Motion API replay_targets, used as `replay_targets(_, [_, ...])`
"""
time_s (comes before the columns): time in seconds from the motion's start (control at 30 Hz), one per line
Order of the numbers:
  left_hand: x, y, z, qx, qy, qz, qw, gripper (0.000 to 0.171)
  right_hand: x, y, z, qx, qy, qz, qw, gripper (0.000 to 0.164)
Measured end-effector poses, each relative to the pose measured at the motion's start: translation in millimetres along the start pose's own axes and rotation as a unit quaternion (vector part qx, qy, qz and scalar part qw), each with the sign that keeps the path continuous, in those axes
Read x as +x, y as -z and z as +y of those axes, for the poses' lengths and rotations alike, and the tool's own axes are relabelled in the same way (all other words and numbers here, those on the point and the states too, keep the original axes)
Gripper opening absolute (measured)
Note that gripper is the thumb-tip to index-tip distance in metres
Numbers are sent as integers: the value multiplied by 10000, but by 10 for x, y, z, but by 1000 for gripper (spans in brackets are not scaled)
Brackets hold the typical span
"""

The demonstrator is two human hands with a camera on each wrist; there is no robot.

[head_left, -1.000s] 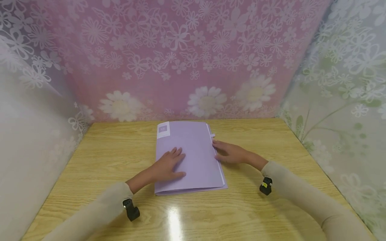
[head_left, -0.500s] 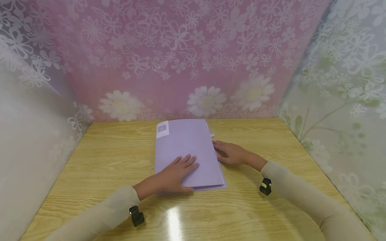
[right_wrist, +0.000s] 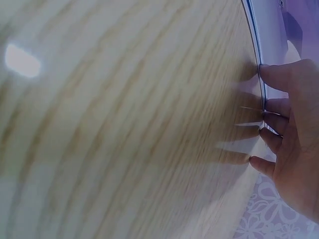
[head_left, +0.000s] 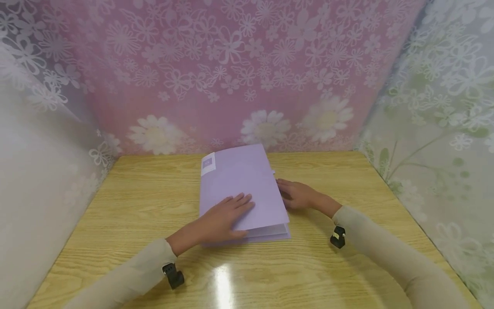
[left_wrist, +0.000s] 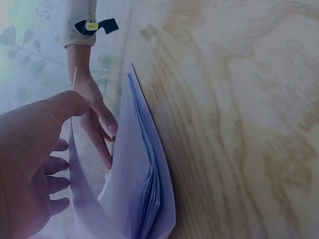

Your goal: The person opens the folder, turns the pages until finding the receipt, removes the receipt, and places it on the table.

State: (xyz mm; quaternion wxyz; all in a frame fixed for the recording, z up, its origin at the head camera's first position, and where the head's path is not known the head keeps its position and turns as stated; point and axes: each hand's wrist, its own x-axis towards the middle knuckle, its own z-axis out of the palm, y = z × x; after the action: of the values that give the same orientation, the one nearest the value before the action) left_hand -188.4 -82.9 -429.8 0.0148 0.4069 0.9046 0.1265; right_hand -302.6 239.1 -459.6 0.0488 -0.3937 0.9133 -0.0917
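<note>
A pale purple folder point(head_left: 235, 184) lies on the wooden table with a white label at its upper left corner. Its front cover is raised along the right side, and a stack of pages point(left_wrist: 144, 164) shows inside in the left wrist view. My left hand point(head_left: 224, 219) lies over the cover's lower part. Its thumb crosses the bottom edge and its fingers lie along the outer face, holding the cover. Beside the folder's right edge is my right hand point(head_left: 299, 195), low at the table. In the right wrist view its fingertips point(right_wrist: 271, 74) touch that edge; their ends are partly hidden.
Wooden table point(head_left: 146, 189) surrounds the folder. A pink flowered backdrop point(head_left: 216, 86) rises at its far edge, with pale patterned sheets point(head_left: 436, 171) at the sides. Black wrist cameras point(head_left: 173, 275) hang below both sleeves.
My left hand has moved right and down over the cover, then slightly up. The cover's right side has risen, opening a gap over the pages. My right hand has barely moved.
</note>
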Motion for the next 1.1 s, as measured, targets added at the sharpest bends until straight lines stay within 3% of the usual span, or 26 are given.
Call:
replay_targets(0.23, [-10, 78, -48, -137, -224, 528, 9983, 74, 27, -17, 47, 45, -8, 33, 10000, 62])
replay_targets(0.4, [-28, 133, -53, -104, -456, 1262, 9909, 68, 32, -9, 41, 104, 38, 59, 9999, 62])
replay_targets(0.5, [-34, 195, -41, -11, -774, 1945, 9779, 65, 33, -7, 34, 97, 40, 0, 9999, 63])
replay_targets(0.67, [-30, 371, -25, 287, -1334, 2915, 9468, 61, 38, 1, 8, 141, -77, -133, 9998, 64])
replay_targets(0.8, [-71, 552, -36, 360, -1414, 3145, 9380, 64, 43, 6, -8, 74, -159, -196, 9997, 64])
replay_targets(1.1, [-302, 962, -102, -187, -1228, 3313, 9353, 73, 30, 26, -29, 129, -162, -230, 9995, 65])
